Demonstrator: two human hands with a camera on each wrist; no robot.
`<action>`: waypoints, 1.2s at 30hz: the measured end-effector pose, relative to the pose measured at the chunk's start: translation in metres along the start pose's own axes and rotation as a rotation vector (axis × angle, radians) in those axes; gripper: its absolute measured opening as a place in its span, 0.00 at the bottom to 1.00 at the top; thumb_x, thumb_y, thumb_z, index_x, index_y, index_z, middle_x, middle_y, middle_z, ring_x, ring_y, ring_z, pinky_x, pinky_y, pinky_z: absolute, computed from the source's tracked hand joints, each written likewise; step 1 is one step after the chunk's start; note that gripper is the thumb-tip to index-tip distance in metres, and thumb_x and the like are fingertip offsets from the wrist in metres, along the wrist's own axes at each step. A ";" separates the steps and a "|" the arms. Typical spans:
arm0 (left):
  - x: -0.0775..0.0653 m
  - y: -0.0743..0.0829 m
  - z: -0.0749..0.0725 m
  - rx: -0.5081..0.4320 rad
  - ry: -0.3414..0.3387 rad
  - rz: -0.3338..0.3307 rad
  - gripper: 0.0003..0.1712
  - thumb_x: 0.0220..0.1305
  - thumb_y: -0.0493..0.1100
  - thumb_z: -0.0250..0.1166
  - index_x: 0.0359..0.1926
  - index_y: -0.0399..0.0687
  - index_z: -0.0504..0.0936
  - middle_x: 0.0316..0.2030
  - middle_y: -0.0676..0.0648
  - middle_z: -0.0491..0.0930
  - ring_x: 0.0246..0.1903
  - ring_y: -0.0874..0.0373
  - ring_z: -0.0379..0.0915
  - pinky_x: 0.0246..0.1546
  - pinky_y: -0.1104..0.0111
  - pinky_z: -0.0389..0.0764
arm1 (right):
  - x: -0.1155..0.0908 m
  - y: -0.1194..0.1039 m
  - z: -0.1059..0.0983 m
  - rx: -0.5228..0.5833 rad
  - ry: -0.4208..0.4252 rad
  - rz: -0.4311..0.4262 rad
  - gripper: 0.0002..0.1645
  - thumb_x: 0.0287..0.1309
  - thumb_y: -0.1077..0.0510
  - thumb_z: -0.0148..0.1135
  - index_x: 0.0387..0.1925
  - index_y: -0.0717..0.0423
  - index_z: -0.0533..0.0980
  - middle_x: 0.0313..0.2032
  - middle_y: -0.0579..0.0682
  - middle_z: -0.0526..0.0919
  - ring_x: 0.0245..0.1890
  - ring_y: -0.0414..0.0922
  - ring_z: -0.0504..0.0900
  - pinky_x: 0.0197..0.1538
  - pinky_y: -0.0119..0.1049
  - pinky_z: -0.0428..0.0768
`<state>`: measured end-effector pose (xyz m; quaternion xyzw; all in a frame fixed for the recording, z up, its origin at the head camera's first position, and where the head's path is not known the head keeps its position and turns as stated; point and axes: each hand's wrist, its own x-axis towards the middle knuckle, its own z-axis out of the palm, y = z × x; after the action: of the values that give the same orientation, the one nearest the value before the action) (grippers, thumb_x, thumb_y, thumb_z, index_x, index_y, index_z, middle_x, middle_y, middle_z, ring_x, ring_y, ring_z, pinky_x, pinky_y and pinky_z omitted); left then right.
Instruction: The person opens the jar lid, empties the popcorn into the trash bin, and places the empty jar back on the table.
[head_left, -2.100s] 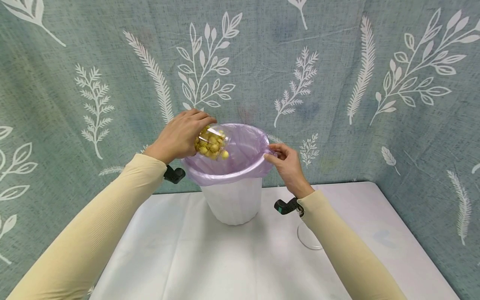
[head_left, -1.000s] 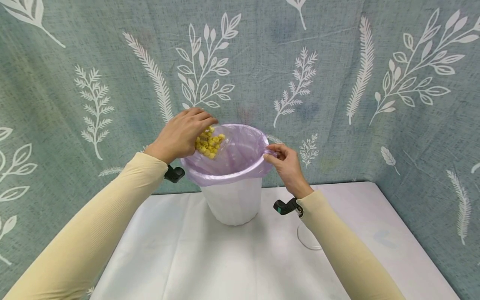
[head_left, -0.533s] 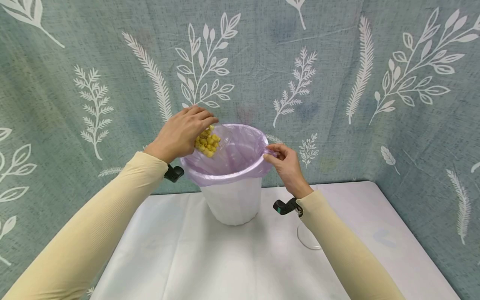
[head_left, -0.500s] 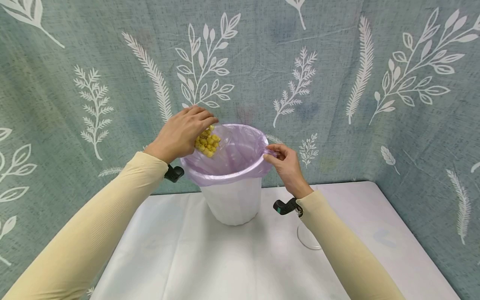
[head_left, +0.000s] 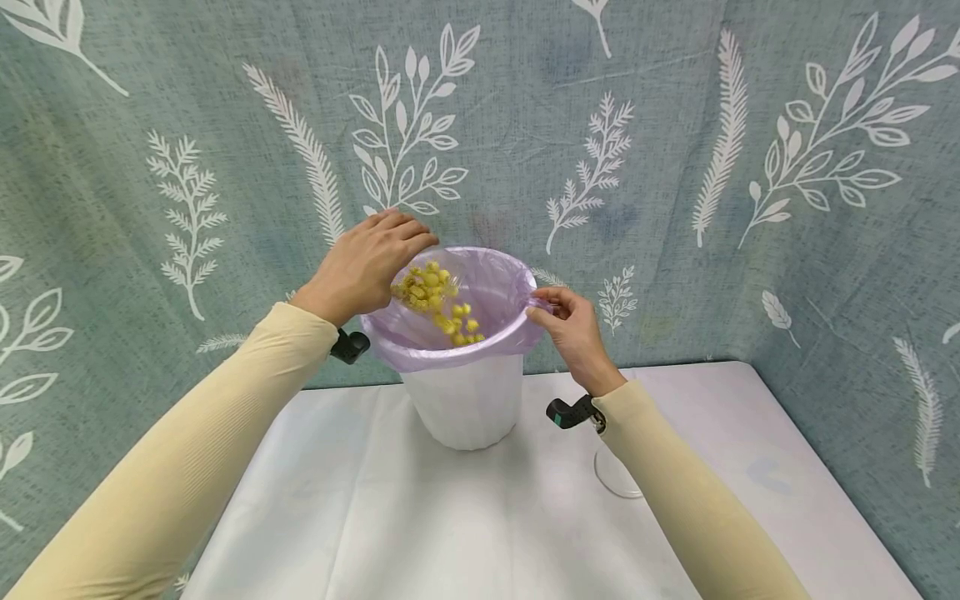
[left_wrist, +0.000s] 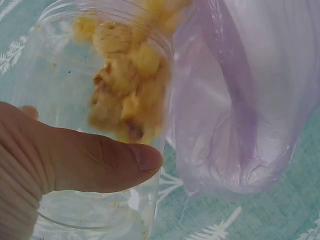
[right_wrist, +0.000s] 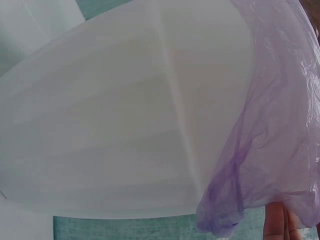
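My left hand [head_left: 372, 265] grips a clear plastic jar [left_wrist: 65, 90], tilted mouth-down over a white trash can [head_left: 468, 404]. Yellow popcorn [head_left: 427, 287] tumbles out of the jar in the head view, several pieces in the air inside the can's mouth. In the left wrist view my thumb lies across the jar's side, and blurred popcorn sits near its mouth. A thin purple trash bag [head_left: 487, 292] lines the can and folds over its rim. At the right of the rim my right hand [head_left: 573, 333] pinches the bag's edge between thumb and fingers.
The can stands on a white-covered table [head_left: 420, 525]. A clear round lid-like disc [head_left: 618, 475] lies partly under my right forearm. Behind hangs a green curtain [head_left: 510, 125] with white leaf prints.
Popcorn that was bunched in the tilted jar now spills from its mouth into the can. The left hand has shifted only slightly; the right hand stays at the rim.
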<state>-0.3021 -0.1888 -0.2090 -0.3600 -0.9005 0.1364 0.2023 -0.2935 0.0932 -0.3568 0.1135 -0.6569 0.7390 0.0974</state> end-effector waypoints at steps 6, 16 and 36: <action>0.001 0.000 0.000 -0.002 0.013 0.006 0.46 0.39 0.17 0.65 0.64 0.44 0.74 0.61 0.44 0.74 0.65 0.45 0.61 0.70 0.52 0.58 | 0.000 -0.001 0.000 0.002 0.002 0.003 0.20 0.58 0.66 0.67 0.52 0.66 0.78 0.45 0.54 0.77 0.38 0.43 0.73 0.39 0.30 0.74; 0.000 0.000 -0.001 -0.008 0.012 0.011 0.46 0.39 0.16 0.65 0.64 0.44 0.73 0.61 0.44 0.73 0.66 0.44 0.60 0.71 0.53 0.57 | -0.001 -0.002 0.000 0.005 -0.002 0.000 0.20 0.58 0.66 0.67 0.52 0.66 0.78 0.45 0.54 0.77 0.39 0.43 0.73 0.36 0.26 0.74; 0.002 0.003 -0.003 0.050 0.008 0.058 0.44 0.41 0.16 0.63 0.63 0.43 0.74 0.60 0.43 0.75 0.66 0.44 0.60 0.74 0.57 0.49 | 0.000 0.000 -0.001 0.006 -0.011 0.014 0.20 0.60 0.64 0.67 0.53 0.65 0.78 0.48 0.57 0.76 0.40 0.44 0.74 0.39 0.29 0.75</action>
<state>-0.3000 -0.1846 -0.2071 -0.3813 -0.8852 0.1633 0.2107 -0.2935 0.0941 -0.3572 0.1134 -0.6562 0.7408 0.0880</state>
